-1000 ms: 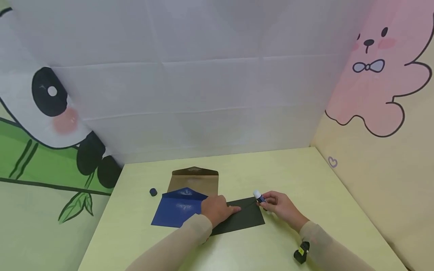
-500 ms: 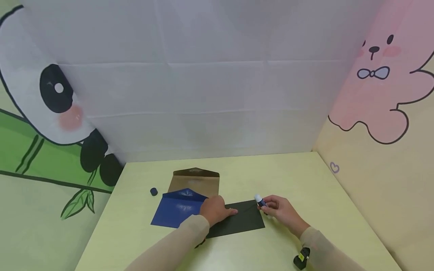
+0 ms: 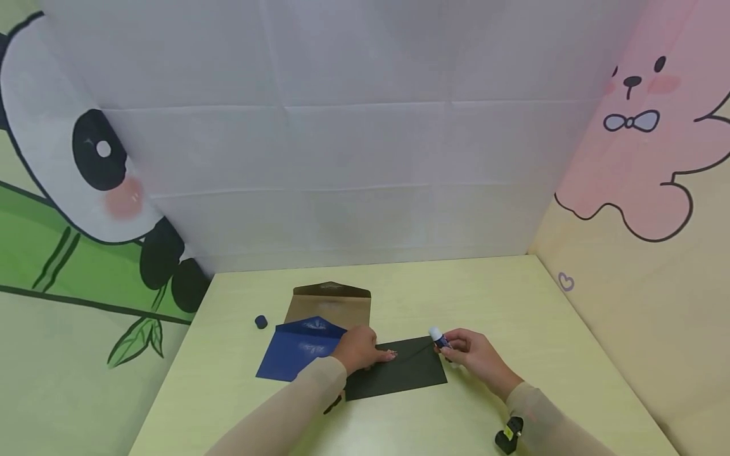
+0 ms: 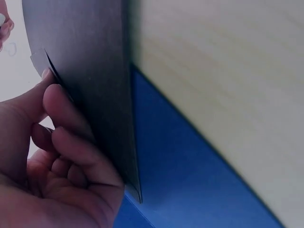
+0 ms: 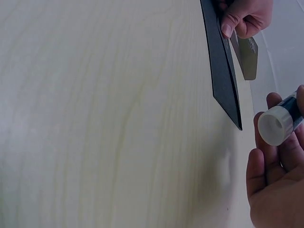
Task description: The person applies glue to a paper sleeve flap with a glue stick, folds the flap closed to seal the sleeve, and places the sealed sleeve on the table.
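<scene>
A black envelope (image 3: 410, 370) lies on the table in front of the person, partly over a blue envelope (image 3: 302, 351). The left hand (image 3: 358, 349) is at its upper left, thumb on the paper and the other fingers bent against it; the left wrist view shows the thumb tip at the edge of a flap (image 4: 40, 59). The right hand (image 3: 476, 356) grips a glue stick (image 3: 440, 338) with a white end by the envelope's upper right corner. In the right wrist view, the glue stick's translucent end (image 5: 275, 126) points at the camera, apart from the paper.
A brown envelope (image 3: 331, 310) with its flap up lies behind the blue one. The dark glue cap (image 3: 261, 322) sits at the left on the pale table (image 3: 490, 285). A white sheet (image 3: 342, 145) hangs at the back, with painted walls on both sides.
The left hand has shifted slightly left, drawing its thumb back along the black envelope. The right hand with the glue stick has barely moved. The head view has tilted a little.
</scene>
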The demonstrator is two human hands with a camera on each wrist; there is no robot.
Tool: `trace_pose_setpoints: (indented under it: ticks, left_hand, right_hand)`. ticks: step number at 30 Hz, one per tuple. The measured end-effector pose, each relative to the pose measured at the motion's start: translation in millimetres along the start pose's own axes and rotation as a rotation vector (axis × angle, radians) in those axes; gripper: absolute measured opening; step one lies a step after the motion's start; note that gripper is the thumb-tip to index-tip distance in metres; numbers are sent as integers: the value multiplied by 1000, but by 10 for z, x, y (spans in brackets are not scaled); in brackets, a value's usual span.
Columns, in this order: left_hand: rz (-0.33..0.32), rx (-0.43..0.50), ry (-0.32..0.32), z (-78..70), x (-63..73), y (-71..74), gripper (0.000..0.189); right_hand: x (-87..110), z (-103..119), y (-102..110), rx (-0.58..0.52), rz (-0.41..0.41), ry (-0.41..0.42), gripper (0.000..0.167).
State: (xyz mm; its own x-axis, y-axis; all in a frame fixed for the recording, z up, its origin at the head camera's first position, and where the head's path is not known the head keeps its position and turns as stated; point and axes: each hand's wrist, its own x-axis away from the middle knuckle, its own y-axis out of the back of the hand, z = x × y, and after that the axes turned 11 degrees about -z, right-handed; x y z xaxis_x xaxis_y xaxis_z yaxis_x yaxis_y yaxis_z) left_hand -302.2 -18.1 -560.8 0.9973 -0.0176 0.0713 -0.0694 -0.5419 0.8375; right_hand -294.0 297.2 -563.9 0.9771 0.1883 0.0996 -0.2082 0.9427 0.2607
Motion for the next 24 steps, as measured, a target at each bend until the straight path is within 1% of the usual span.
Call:
trace_pose_setpoints:
  ticks: [2,6,8,15,19,24]
  left_hand:
    - [14,33,0,25,-21,9,60]
    - [47,60,-33,67,-57,22,60]
    - [65,66,-39,70,-65,31,60]
    - [108,55,-23,-13,-25,108,60]
    - [121,57,-34,7,-57,92,62]
    - [126,74,-54,87,-112,32,61]
  right_hand:
    - [0,-3,5,1,-1,4,31]
    - [3,-14,13,3,-5,11,31]
    - [9,-17,14,4,-3,11,32]
    - [14,-47,19,4,-3,8,32]
    - [6,-65,19,6,-5,-3,32]
    - [5,-74,14,-7,3,-2,33]
